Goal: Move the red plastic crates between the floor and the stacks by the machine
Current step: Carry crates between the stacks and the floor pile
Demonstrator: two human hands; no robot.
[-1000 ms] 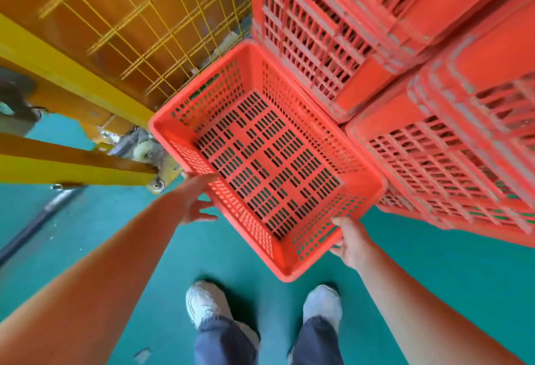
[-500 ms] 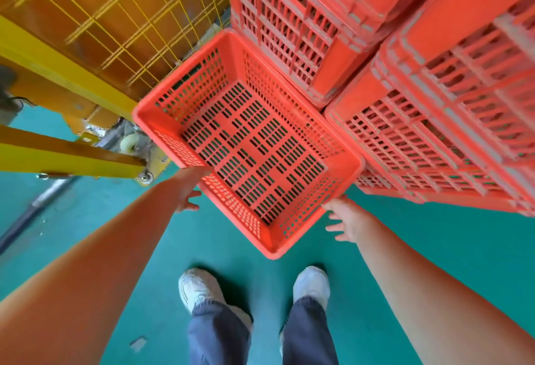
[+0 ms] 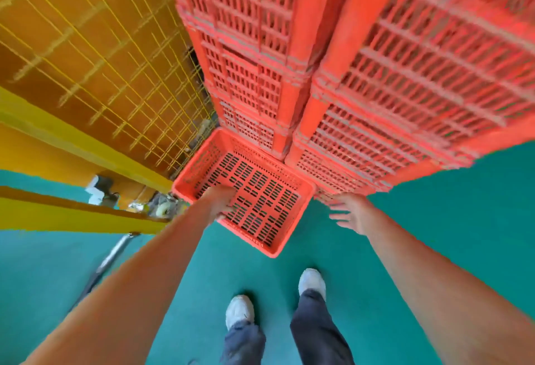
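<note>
Directly below the camera, two white shoes (image 3: 239,310) and dark trouser legs (image 3: 315,330) stand on a smooth teal-green floor (image 3: 434,248), which fills the lower half of the view. Two bare forearms reach forward and down from the bottom corners. The left hand (image 3: 220,203) rests over the near-left rim of a single red crate (image 3: 260,199), its fingers curled down onto the rim and slotted wall, gripping it. The right hand (image 3: 348,214) hangs open in the air with fingers spread, just beside the crate's right corner and touching nothing.

That crate sits low on the floor, open side up, its perforated bottom showing the green beneath. Its far edge lies against the foot of two tall stacks of red crates (image 3: 390,80), which rise side by side and fill the upper right of the view, their slatted walls somewhat blurred.

To the left, a yellow metal beam (image 3: 72,215) crosses low over the floor, with a grey pipe (image 3: 107,263) slanting beneath it. Behind it rises a yellow wire-mesh guard (image 3: 95,54) on a yellow frame, touching or nearly touching the left stack.
</note>
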